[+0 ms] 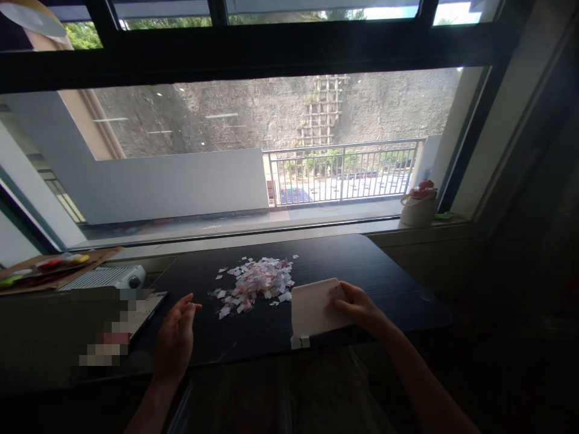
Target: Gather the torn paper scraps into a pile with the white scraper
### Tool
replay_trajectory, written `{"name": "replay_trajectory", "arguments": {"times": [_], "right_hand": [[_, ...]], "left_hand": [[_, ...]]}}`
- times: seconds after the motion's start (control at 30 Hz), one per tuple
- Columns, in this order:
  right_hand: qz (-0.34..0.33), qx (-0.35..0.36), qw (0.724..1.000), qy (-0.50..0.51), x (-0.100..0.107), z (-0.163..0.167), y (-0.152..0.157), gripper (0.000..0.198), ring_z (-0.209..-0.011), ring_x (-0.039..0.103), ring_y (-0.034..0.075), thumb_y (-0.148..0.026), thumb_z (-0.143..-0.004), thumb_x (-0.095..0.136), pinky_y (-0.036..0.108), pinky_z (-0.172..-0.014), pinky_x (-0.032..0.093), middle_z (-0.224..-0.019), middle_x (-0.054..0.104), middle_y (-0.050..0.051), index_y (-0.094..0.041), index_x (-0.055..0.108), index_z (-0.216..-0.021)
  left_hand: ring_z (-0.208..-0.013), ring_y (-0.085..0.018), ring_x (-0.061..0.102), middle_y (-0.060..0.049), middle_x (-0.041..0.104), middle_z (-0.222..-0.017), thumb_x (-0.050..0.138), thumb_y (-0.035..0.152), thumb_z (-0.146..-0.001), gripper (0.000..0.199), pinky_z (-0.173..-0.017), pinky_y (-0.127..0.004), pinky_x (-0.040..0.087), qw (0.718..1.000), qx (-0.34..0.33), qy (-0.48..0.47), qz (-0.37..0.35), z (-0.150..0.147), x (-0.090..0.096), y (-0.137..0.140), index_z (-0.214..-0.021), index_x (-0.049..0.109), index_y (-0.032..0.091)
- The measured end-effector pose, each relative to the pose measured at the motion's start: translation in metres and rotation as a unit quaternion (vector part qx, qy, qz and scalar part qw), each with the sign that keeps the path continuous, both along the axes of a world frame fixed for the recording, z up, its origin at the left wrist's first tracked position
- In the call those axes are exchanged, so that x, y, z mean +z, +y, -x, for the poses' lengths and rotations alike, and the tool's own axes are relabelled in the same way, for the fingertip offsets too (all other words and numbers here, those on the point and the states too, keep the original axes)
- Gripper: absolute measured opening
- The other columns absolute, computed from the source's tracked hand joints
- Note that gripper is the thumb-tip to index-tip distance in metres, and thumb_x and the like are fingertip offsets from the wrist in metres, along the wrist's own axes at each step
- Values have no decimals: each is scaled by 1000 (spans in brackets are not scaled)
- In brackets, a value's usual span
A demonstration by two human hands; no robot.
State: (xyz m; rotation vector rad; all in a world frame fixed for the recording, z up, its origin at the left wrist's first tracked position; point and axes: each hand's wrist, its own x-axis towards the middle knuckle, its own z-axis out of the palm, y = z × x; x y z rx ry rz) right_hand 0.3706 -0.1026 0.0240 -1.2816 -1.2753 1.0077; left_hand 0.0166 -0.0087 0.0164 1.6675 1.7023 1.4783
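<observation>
A loose heap of small torn paper scraps [260,280], mostly white with some pinkish ones, lies on the dark table [362,259]. My right hand [357,306] grips a flat white scraper-like card [312,307] with rounded corners by its right side, thumb on top. The card is just right of the heap, near the table's front edge. By its lower left corner are a couple of small white scraps [299,342]. My left hand [175,337] is raised left of the heap, fingers stretched out, holding nothing and apart from the scraps.
At the left a flat item [147,310], partly blurred out, lies near a white box-like device [111,277] with a dark knob. Brown cardboard [97,259] with colourful things sits behind it. A white pot [418,211] stands on the windowsill [380,226] at the right, beyond the table.
</observation>
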Motion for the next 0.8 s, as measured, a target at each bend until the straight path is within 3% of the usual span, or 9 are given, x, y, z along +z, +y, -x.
{"name": "replay_trajectory", "arguments": {"times": [0.27,0.47,0.8], "right_hand": [[-5,13,999,36,-3,-2,1,24,-79,60,19,-30,-73,67,30,-66,50,-87,65,2,-17,61,-93],[-12,5,1000,-10,-2,1,0,25,-78,61,19,-34,-74,66,30,-65,51,-84,64,1,-17,61,-92],[3,33,999,2,1,-2,-2,23,-75,62,20,-32,-71,69,31,-65,50,-81,67,2,-16,64,-87]], "left_hand": [[-85,-25,60,-7,65,-97,40,58,-77,50,-76,-41,49,1000,2,9,1,0,-1,-1,-99,63,19],[-95,-27,58,-7,65,-102,40,57,-76,49,-83,-41,47,1000,5,-3,11,-2,2,-2,-99,62,19],[-86,-24,60,-6,65,-98,39,56,-78,49,-78,-39,49,1000,2,6,21,-1,1,-2,-104,60,20]]}}
